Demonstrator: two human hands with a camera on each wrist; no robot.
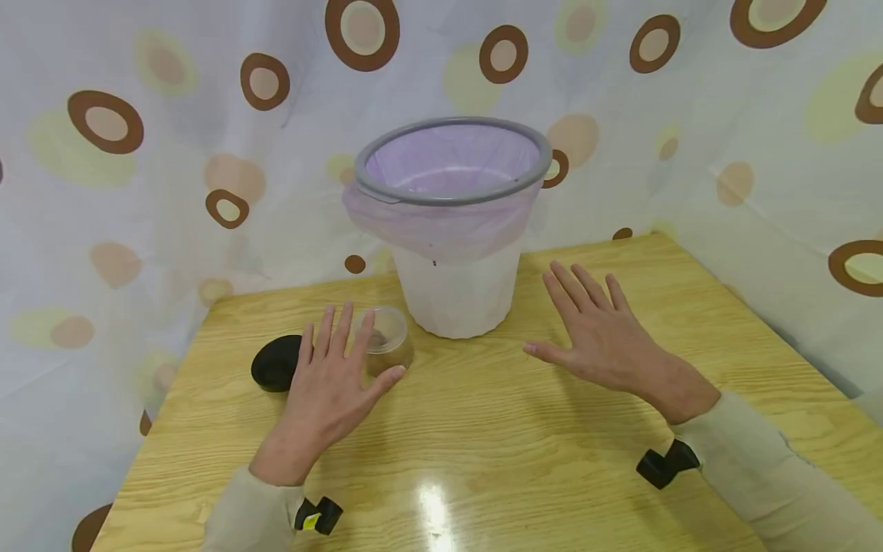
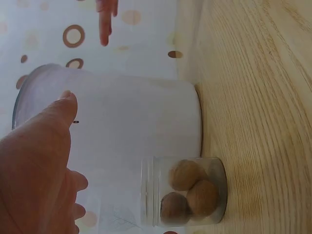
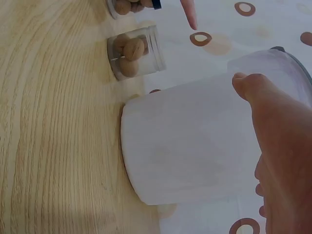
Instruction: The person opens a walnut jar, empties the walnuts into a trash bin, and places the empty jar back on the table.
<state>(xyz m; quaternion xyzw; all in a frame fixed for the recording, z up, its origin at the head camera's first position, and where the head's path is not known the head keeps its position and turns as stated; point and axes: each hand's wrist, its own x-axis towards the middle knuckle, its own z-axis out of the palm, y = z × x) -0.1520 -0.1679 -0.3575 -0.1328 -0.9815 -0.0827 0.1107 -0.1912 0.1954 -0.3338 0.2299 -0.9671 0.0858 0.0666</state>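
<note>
A small clear jar (image 1: 386,340) without a lid stands on the wooden table (image 1: 483,429), with a few walnuts (image 2: 192,192) inside. My left hand (image 1: 331,376) is spread flat just left of and over it, fingers straight, holding nothing; the left wrist view shows my left hand (image 2: 39,161) apart from the jar (image 2: 185,191). My right hand (image 1: 600,337) is also flat and open to the right of the white bin (image 1: 458,295). In the right wrist view my right hand (image 3: 282,126) is beside the bin (image 3: 190,151), and the jar (image 3: 134,51) stands beyond it.
The bin has a grey rim (image 1: 451,195) and a purple liner (image 1: 441,230), and stands at the table's back middle. A second jar with a black cap (image 1: 276,363) sits left of my left hand. A spotted curtain (image 1: 138,192) encloses the table on the far sides.
</note>
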